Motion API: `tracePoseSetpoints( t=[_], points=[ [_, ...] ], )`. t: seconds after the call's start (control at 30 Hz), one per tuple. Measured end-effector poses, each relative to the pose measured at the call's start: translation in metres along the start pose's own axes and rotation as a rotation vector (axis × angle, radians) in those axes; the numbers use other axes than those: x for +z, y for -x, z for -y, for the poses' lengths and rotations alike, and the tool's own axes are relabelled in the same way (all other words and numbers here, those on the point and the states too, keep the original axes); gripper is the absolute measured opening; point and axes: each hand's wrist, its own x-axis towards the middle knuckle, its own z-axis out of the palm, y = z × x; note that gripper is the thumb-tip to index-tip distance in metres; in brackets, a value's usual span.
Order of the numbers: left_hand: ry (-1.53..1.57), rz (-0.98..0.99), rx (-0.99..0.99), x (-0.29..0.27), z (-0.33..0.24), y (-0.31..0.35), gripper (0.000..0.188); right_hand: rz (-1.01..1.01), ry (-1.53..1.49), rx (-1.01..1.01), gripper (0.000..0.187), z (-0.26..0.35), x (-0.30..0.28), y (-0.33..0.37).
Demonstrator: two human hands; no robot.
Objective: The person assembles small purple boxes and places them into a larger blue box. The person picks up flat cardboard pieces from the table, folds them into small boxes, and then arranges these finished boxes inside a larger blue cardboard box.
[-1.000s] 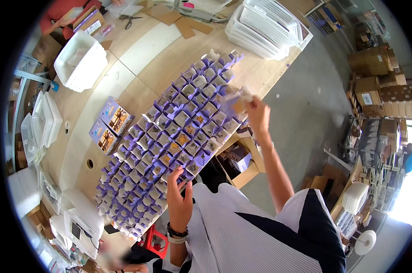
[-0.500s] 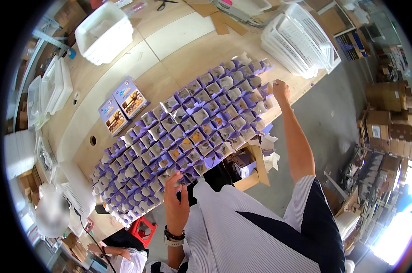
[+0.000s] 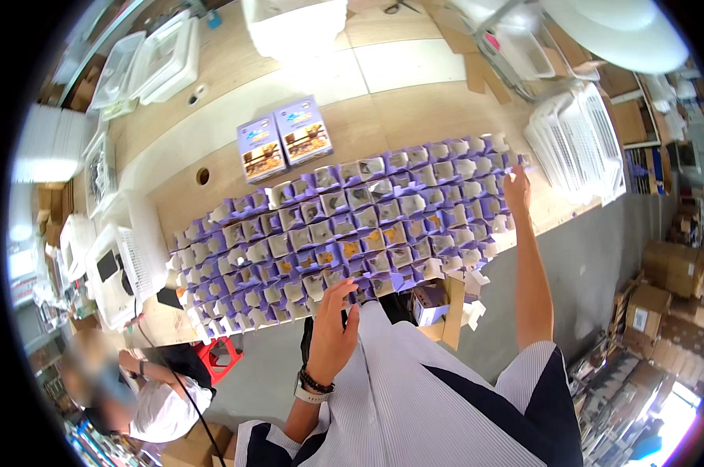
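Rows of upright small purple boxes [image 3: 336, 204] with open tops and raised grey-white flaps stand packed together on the wooden table. Some hold yellow-orange pieces; others show clear or grey contents too small to name. My right hand [image 3: 517, 193] is at the right end of the rows, its fingers curled against the last boxes; whether something is pinched in them is hidden. By the near edge of the rows, my left hand [image 3: 334, 331] hovers or rests with fingers bent and apart, holding nothing visible. Two closed purple printed boxes [image 3: 283, 140] lie behind the rows.
White perforated baskets [image 3: 574, 148] stack at the table's right end. A white tub [image 3: 296, 27] is at the back. An open carton [image 3: 451, 311] with a purple box inside sits below the near edge. A co-worker [image 3: 161, 405] and a red stool [image 3: 218, 358] are at lower left.
The view has turned, so the rows lie more level. My right hand now meets the end boxes, its fingers still curled. My left hand stays by the near edge. More of the co-worker shows.
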Motion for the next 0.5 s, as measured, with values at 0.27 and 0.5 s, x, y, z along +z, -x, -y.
tracePoseSetpoints(
  t=[0.27,0.5],
  points=[
    [0.068,-0.099,0.010,-0.032,0.017,0.008,0.036,0.198,-0.020,-0.684,0.060,0.253,0.126,0.058],
    [0.084,-0.329,0.006,-0.088,0.034,0.026,0.030,0.508,0.082,-0.336,0.097,0.420,0.225,0.047]
  ],
)
